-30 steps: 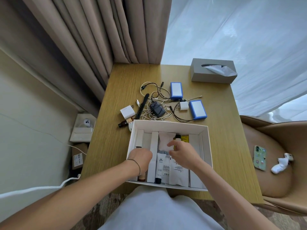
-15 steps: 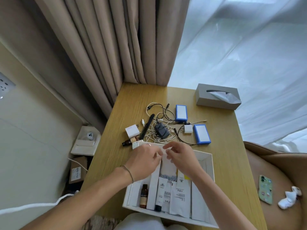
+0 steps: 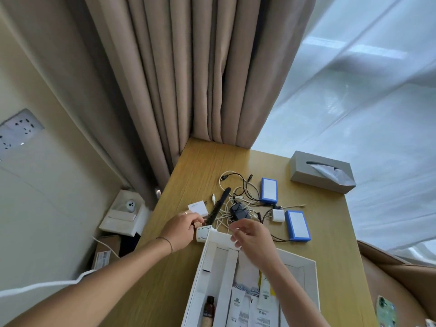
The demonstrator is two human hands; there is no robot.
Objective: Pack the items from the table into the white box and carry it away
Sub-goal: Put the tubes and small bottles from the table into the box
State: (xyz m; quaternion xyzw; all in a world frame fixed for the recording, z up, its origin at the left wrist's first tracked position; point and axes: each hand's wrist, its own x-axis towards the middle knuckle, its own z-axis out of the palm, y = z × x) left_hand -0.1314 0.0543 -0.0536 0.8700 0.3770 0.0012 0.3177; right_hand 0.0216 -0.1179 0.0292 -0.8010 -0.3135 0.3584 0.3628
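The white box [image 3: 297,261] sits at the near edge of the wooden table [image 3: 203,166]. It holds a brown bottle [image 3: 208,311], white sachets [image 3: 250,308] and a yellow tube [image 3: 265,289]. Just beyond the box's far left corner, my left hand [image 3: 181,230] curls its fingers over a small bottle with a wooden cap [image 3: 197,224]. My right hand [image 3: 254,241] hovers over the box's far rim, fingers loosely bent and holding nothing. Past the hands lie a white charger [image 3: 197,208], a black comb [image 3: 218,206], tangled cables [image 3: 238,199], a black adapter [image 3: 239,211], a white plug [image 3: 278,215] and two blue-edged packs [image 3: 269,190] [image 3: 297,225].
A grey tissue box [image 3: 316,171] stands at the table's far right. Beige curtains [image 3: 188,79] hang behind the table. At the right, a tan chair [image 3: 401,279] holds a phone [image 3: 385,313]. Left of the table is a low white shelf [image 3: 122,218] and a cardboard box [image 3: 103,253].
Both hands have come out of the box and moved to its far edge. My left hand has reached left onto the small bottle. The view has tilted upward.
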